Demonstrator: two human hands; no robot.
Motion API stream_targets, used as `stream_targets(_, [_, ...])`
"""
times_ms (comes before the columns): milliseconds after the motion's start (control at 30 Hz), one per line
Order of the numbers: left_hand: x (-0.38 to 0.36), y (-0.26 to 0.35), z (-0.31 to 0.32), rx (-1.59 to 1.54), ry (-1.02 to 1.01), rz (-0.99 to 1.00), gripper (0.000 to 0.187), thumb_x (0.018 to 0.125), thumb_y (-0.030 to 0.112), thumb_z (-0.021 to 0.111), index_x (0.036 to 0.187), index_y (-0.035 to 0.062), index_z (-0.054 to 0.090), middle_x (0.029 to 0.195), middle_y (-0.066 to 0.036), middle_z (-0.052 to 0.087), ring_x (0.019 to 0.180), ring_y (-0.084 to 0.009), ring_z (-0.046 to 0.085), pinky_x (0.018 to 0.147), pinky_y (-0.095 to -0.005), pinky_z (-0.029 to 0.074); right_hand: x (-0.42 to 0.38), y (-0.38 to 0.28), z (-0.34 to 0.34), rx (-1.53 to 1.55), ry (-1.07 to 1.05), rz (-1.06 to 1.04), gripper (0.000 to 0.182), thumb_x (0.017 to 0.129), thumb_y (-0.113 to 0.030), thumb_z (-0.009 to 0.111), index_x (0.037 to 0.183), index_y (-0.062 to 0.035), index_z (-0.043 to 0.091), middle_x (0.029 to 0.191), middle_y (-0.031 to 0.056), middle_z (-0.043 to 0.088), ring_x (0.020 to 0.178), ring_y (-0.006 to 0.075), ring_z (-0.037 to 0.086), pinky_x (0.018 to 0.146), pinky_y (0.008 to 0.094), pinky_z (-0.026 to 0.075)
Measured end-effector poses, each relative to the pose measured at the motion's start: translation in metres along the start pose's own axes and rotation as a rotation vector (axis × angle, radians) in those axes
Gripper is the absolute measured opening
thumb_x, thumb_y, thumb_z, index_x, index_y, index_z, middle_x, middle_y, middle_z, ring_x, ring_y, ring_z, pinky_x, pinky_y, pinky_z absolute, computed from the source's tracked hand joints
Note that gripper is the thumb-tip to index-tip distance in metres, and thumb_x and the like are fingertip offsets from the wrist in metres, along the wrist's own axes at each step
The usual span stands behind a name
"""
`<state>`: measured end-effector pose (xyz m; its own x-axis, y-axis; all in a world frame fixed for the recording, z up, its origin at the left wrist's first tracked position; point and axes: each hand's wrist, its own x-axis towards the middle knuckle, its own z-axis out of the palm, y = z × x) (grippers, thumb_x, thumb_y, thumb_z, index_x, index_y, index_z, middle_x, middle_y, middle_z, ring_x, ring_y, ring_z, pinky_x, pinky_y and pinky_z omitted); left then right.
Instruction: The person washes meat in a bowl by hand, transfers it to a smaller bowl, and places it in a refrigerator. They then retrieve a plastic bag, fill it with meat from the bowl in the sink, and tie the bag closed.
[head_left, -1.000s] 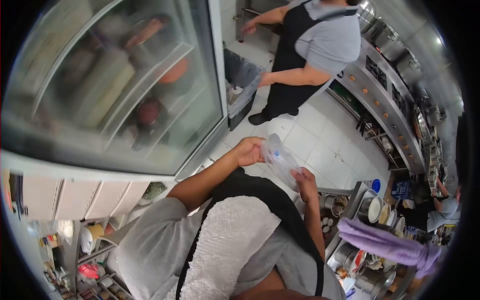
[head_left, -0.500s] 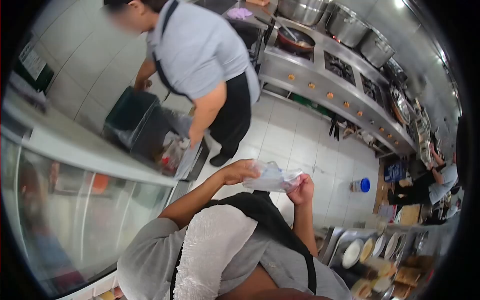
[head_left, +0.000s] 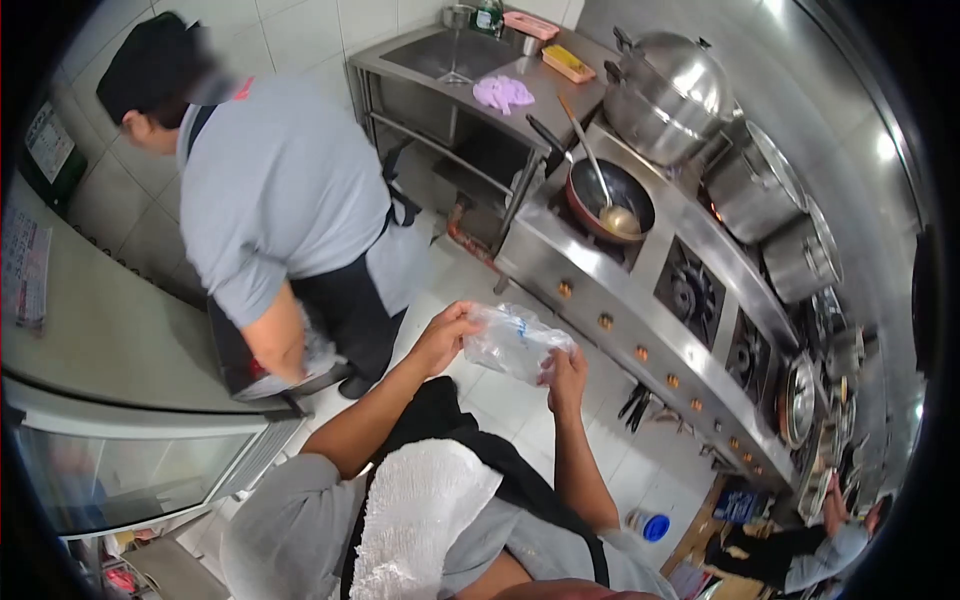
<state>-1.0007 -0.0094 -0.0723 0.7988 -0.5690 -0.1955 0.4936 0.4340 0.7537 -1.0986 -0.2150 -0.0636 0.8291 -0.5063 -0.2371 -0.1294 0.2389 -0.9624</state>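
A clear plastic bag (head_left: pixel 515 345) with a small blue print stretches between my two hands, out in front of my apron and above the floor tiles. My left hand (head_left: pixel 446 336) pinches its left end, fingers closed on the film. At the other end, my right hand (head_left: pixel 564 374) grips the lower right corner between thumb and fingers. The bag looks thin and crumpled, and I cannot tell whether anything is inside it.
A person (head_left: pixel 280 190) bends over a bin at the left. To the right runs a steel stove (head_left: pixel 610 300) with a wok (head_left: pixel 610 195), a ladle and large pots. Behind is a sink counter (head_left: pixel 430 60). A glass-door fridge (head_left: pixel 130 470) stands left; another person (head_left: pixel 840 550) works far right.
My view has turned toward the stove and sink. The bag is still in both hands, now held flatter and more spread. The person on the left has turned away, leaning lower.
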Motion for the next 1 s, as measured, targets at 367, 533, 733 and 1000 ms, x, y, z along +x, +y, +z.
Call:
stream_targets(367, [0.237,0.057,-0.014,-0.12,0.249,-0.005,0.021,0.084,0.01,0.054,0.104,0.0026,0.054,0.093,-0.008,0.059,0.08,-0.0175,0.057,0.073,-0.0327,0.049,0.233,-0.096,0.005,0.161,-0.021,-0.046,0.014,0.086,-0.01,0.049,0.096,-0.0024,0.053,0.077,0.009,0.056,0.055,0.0156,0.053,0.039,0.0289,0.044])
stream_targets(533, [0.245,0.129,-0.005,0.039,0.352,0.132,0.021,0.085,0.007,0.053,0.105,0.0011,0.054,0.093,-0.008,0.058,0.079,-0.0173,0.057,0.073,-0.0307,0.048,0.331,-0.126,0.096,0.07,-0.244,0.068,0.011,0.085,-0.012,0.053,0.091,-0.0036,0.056,0.073,0.0066,0.056,0.052,0.0142,0.051,0.043,0.0277,0.043])
stream_targets(733, [0.184,0.174,-0.002,0.175,0.607,0.303,0.014,0.086,0.006,0.056,0.099,0.0011,0.058,0.086,-0.007,0.061,0.074,-0.0138,0.059,0.07,-0.0261,0.048,0.448,-0.134,0.265,-0.245,-0.505,-0.188,0.01,0.082,-0.014,0.057,0.088,-0.0078,0.061,0.07,-0.0016,0.055,0.054,0.0066,0.048,0.047,0.0227,0.038])
stream_targets(1000, [0.217,0.212,-0.044,0.115,0.876,0.29,0.011,0.087,0.005,0.055,0.096,-0.0004,0.059,0.085,-0.008,0.061,0.073,-0.0133,0.059,0.069,-0.0256,0.048,0.71,-0.045,0.365,-1.037,-0.009,-0.564,0.044,0.079,-0.026,0.059,0.112,0.0016,0.055,0.114,0.0247,0.052,0.104,0.0398,0.052,0.088,0.0448,0.042])
